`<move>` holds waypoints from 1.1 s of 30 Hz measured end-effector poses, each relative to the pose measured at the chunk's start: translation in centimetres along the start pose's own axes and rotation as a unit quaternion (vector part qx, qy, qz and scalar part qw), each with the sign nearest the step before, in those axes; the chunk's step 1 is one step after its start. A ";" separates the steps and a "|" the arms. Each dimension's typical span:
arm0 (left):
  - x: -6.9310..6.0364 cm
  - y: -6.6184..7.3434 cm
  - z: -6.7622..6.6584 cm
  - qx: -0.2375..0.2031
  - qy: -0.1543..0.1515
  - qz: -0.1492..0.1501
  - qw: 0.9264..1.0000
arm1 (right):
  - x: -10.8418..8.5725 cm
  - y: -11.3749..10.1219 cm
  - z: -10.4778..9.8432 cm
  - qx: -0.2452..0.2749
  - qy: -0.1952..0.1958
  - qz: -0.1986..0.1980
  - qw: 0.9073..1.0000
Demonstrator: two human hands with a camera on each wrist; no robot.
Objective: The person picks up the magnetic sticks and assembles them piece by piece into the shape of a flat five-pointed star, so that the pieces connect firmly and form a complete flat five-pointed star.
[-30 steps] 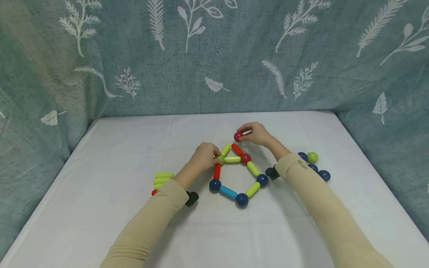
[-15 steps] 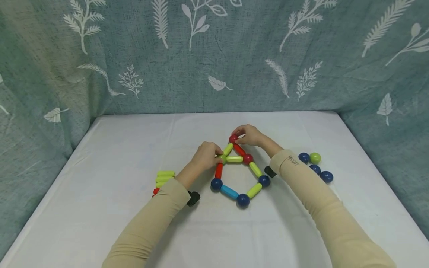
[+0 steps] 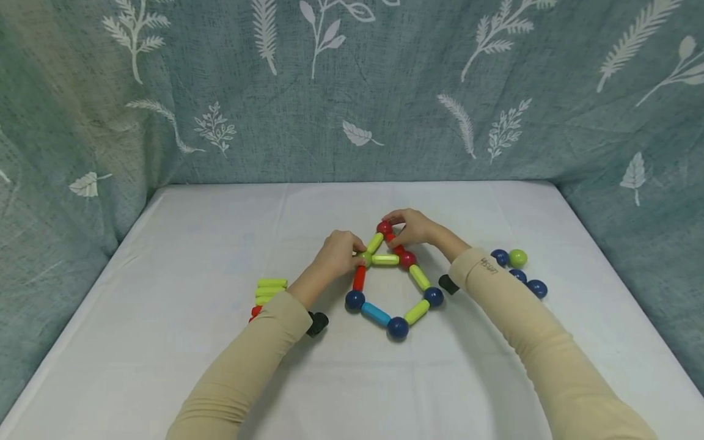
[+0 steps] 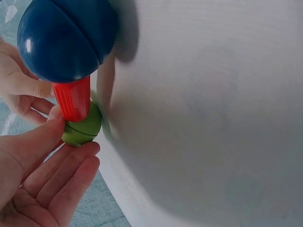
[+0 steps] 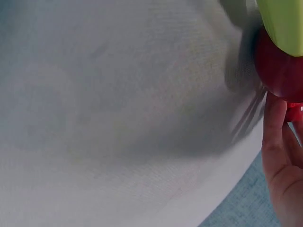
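Observation:
A ring of coloured rods and balls lies on the table, with a triangle at its far side. My left hand (image 3: 337, 256) pinches the green ball (image 4: 87, 127) at the triangle's left corner. From that ball a red rod (image 4: 73, 99) runs to a dark blue ball (image 4: 66, 40). At the far tip is a red ball (image 3: 384, 228), joined to a light green rod (image 3: 375, 243) and a red rod (image 3: 391, 240). My right hand (image 3: 415, 227) holds this tip, fingertips at the ball and thumb by the red rod. A second red ball (image 5: 281, 71) forms the triangle's right corner.
Several loose dark blue balls (image 3: 536, 289) and a green ball (image 3: 517, 258) lie at the right, near my right sleeve. Light green rods (image 3: 272, 283) and a red piece (image 3: 255, 311) sit at the left, partly behind my left sleeve. A patterned cloth (image 3: 352, 91) hangs behind.
My right hand has brought the red ball left to the tip, where the two rods meet. Its thumb has since shifted from the ball toward the red rod. The left hand stays on the green ball.

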State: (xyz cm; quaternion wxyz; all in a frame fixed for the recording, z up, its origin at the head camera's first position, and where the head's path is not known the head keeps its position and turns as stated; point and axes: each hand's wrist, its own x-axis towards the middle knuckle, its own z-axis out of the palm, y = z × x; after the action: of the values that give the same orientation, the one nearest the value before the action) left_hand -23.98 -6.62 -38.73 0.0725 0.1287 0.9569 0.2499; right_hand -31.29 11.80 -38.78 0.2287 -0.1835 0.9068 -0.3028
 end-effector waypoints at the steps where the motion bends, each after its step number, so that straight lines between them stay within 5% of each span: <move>1: 0.0 0.0 0.0 -0.001 0.001 0.000 1.000 | 0.0 0.1 0.0 0.004 0.001 -0.001 1.000; 8: 0.1 0.0 0.1 -0.004 -0.001 -0.005 1.000 | -1.5 0.2 -0.7 0.017 0.006 -0.020 1.000; 18: 0.1 0.0 0.0 -0.003 -0.007 -0.010 1.000 | -8.4 1.3 -0.5 0.059 0.056 -0.109 0.991; 26: 0.2 0.1 -0.2 0.008 -0.014 -0.005 1.000 | -13.5 3.5 1.9 0.059 0.093 -0.050 0.993; 33: 0.1 0.1 -0.1 -0.003 -0.021 -0.009 1.000 | -14.8 4.0 3.8 0.086 0.115 -0.008 0.990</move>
State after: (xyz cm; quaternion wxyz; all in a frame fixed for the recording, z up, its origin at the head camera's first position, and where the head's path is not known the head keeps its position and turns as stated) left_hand -24.04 -6.58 -38.60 0.0954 0.1251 0.9556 0.2493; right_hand -17.83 19.95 -39.56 0.1359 -0.1340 0.8962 -0.4006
